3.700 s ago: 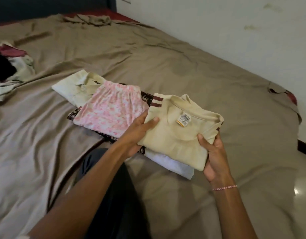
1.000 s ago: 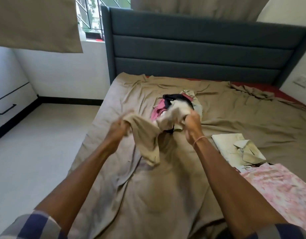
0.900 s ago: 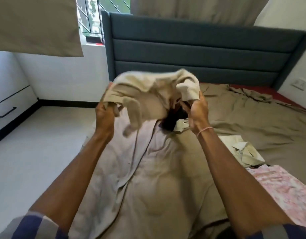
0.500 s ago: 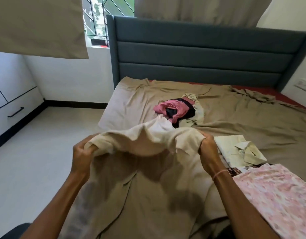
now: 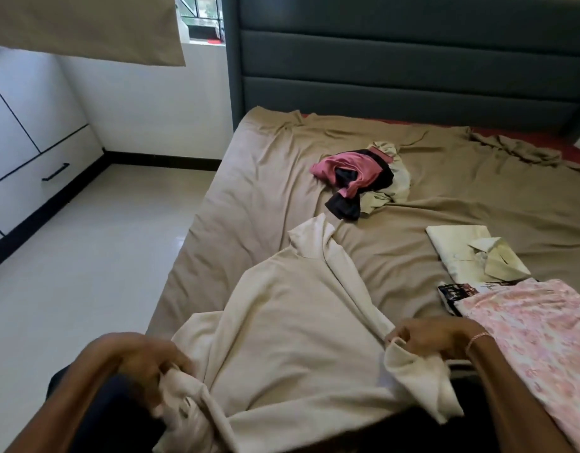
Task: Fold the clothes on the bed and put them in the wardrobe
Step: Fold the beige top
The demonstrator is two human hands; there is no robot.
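Surface: bed [image 5: 265, 178] under a tan sheet.
Cabinet: white cabinet [image 5: 27, 152] by the left wall, drawer closed.
Cream garment [image 5: 291, 325]: spread at the near bed edge.
Left hand [image 5: 144, 361]: grips its bunched corner.
Right hand [image 5: 429, 335]: pinches the opposite corner.
Floor [image 5: 102, 240]: pale tile between bed and cabinet.

A beige curtain [image 5: 85, 27] hangs across the upper left of the frame, its lower edge slanting down to the right. Just to its right, at the top edge, a narrow strip of window [image 5: 203, 8] shows daylight, a hint of green and dark metal bars. Below the glass runs a white sill [image 5: 205, 43], with a small red patch on it too blurred to identify. A plain white wall [image 5: 157, 106] fills the space beneath the curtain and sill. Along its base runs a black skirting board [image 5: 161, 160]. A pale, glossy floor [image 5: 95, 256] spreads over the left and lower left of the frame, catching soft light.
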